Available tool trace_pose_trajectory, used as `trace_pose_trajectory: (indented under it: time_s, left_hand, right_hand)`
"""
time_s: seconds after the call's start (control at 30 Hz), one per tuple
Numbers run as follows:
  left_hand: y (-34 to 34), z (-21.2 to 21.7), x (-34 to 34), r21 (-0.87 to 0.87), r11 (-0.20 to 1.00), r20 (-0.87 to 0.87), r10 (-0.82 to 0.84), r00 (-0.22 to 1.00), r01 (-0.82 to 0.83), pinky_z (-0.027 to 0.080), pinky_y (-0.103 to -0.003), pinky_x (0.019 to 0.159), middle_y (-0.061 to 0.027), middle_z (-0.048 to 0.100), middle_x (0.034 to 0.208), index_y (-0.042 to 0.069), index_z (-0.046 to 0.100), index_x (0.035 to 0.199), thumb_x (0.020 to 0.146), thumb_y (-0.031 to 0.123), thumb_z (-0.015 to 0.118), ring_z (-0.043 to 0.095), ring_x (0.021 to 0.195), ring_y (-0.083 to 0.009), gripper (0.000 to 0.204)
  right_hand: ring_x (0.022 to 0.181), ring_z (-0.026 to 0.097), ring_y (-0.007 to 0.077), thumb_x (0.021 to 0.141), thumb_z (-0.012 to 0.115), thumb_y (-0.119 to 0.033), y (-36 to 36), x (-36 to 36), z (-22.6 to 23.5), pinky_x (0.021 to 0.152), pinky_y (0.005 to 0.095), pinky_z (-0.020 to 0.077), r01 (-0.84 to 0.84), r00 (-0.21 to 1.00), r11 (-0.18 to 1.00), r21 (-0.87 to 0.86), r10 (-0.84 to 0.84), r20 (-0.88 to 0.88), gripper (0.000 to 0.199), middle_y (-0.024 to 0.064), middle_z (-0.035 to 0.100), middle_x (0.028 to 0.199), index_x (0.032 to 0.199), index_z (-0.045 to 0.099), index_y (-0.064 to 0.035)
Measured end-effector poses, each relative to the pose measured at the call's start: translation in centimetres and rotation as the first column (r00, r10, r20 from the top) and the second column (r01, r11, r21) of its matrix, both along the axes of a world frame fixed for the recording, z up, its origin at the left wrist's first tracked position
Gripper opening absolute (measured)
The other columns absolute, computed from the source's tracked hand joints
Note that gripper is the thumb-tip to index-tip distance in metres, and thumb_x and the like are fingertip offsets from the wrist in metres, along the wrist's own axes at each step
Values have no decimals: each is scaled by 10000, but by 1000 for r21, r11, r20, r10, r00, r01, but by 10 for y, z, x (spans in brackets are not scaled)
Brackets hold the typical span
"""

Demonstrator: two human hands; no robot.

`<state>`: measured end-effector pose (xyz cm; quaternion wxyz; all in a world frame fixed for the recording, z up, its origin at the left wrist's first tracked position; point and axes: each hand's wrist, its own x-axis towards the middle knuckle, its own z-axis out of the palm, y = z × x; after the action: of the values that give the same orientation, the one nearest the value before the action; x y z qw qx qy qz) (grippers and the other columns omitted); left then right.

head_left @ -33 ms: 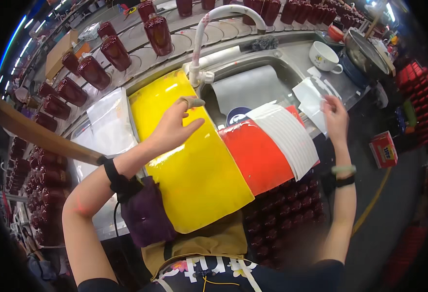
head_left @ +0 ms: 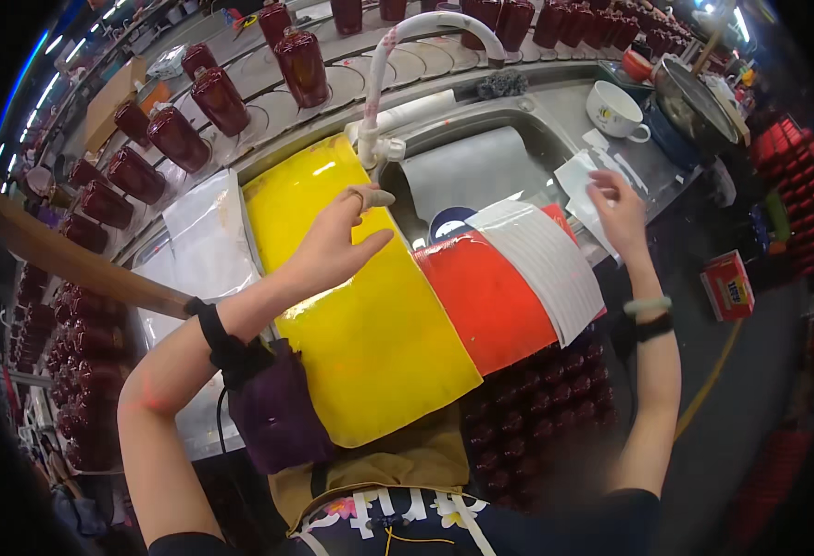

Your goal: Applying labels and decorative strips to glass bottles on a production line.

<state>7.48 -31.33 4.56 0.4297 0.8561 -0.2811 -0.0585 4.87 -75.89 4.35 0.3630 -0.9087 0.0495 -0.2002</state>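
Head view, the only one I have; landmark is the yellow sheet [head_left: 384, 361]. My left hand [head_left: 331, 246] is over its upper half, palm roughly level, thumb and index spread wide, nothing held that I can see; the index wears a tan cover [head_left: 374, 196] and points toward the yellow sheet's right edge.

My right hand [head_left: 622, 213] is well right of the yellow sheet, fingers curled and narrow. Can't tell if it pinches anything thin, or if the fingertips touch the white sheets [head_left: 575, 185] below them.

Those white sheets lie right of the yellow sheet, on the metal surface [head_left: 560, 104]. From the right hand they're left and underneath; long axis runs slantwise, far end toward the yellow sheet, near end away from it. I judge this the relation that counts, and the right hand is clearly nearer.

Against the yellow sheet's right edge: red sheet [head_left: 481, 296]. Ribbed white strips [head_left: 555, 283] lie on the red one, apart from the yellow.
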Motion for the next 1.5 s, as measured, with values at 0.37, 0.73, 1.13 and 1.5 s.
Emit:
trace_pose_trajectory:
  time_s: [0.37, 0.73, 1.13, 1.5]
  left_hand:
    - [-16, -1, 50, 99, 994, 60, -61, 996, 55, 463, -425, 1098, -195, 540, 1461, 33, 576, 1361, 943, 151, 701, 530, 1350, -340, 452]
    - [-56, -8, 90, 169, 978, -26, -118, 993, 120, 415, -417, 1132, -228, 535, 1424, 4, 573, 1344, 926, 168, 717, 503, 1348, -382, 471]
    - [-68, -33, 103, 172, 980, 145, -122, 982, 97, 388, -453, 1157, -257, 486, 1464, -21, 578, 1297, 902, 152, 727, 451, 1402, -404, 456]
    - [-134, -50, 113, 192, 980, 182, 10, 983, -45, 401, -469, 1141, -264, 430, 1509, -50, 526, 1310, 804, 205, 818, 457, 1345, -433, 638]
  right_hand:
    - [1028, 736, 346, 869, 690, -263, -14, 217, -93, 913, 414, 551, -21, 658, 972, -235, -164, -735, 346, 198, 764, 1086, 1032, 764, 32]
    - [762, 605, 191, 805, 776, -624, -24, 233, -128, 646, 349, 471, -154, 681, 988, 28, 126, -722, 900, 141, 700, 1021, 1330, 600, 86]
    - [684, 594, 212, 778, 781, -690, -33, 244, -135, 636, 384, 444, -79, 731, 960, -268, -127, -670, 791, 112, 664, 781, 971, 743, 76]
    - [622, 519, 185, 786, 854, -560, 18, 236, -57, 567, 376, 360, -66, 612, 993, -96, -36, -790, 599, 77, 588, 741, 853, 706, 16]
